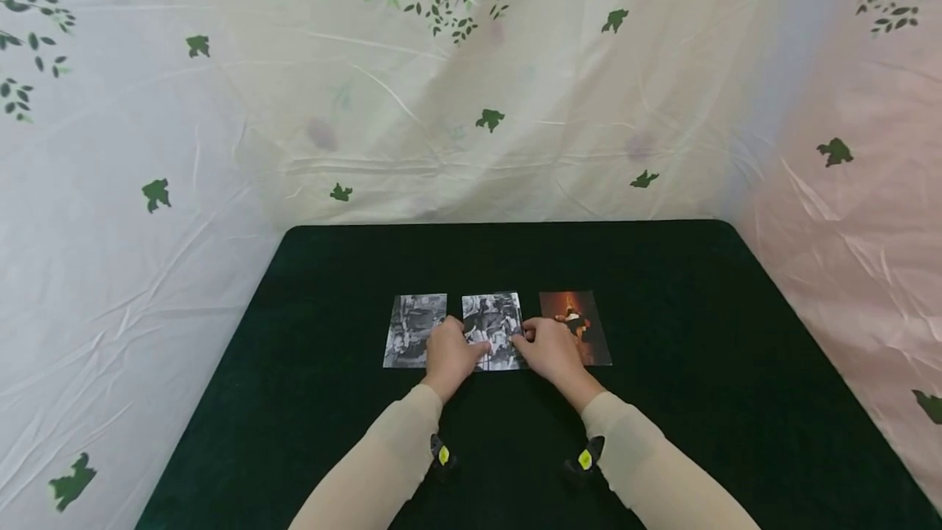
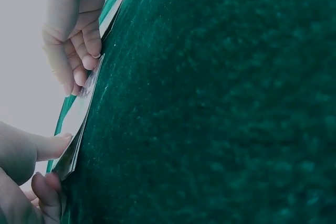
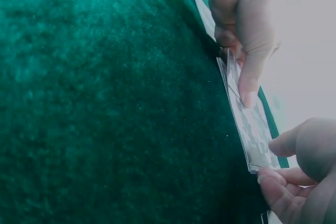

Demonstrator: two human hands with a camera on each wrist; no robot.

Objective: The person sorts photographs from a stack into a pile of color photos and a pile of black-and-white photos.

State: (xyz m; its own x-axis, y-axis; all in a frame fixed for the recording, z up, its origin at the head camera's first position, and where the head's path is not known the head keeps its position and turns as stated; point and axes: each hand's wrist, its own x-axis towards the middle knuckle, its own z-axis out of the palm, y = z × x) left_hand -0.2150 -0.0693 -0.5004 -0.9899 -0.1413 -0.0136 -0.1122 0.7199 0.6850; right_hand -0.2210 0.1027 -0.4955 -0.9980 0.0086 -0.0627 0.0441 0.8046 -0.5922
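Observation:
Three photo prints lie in a row in the head view. My left hand (image 1: 452,352) pinches the left edge of the middle black-and-white print (image 1: 495,321), its thumb pressed on top. Across from it, my right hand (image 1: 555,350) holds the right edge between thumb and fingertips. In the right wrist view the middle print (image 3: 249,124) shows layered edges, with the top sheet slightly raised at the left hand's side. How many sheets lie beneath cannot be told. The left black-and-white print (image 1: 412,330) and the right orange-brown print (image 1: 574,325) are partly covered by my hands.
A dark green cloth-covered table (image 1: 662,285) carries the prints. Behind and beside it hang pale sheets (image 1: 412,105) with green leaf patterns. Both forearms wear cream sleeves (image 1: 390,456), with a small black device (image 1: 586,458) at each wrist.

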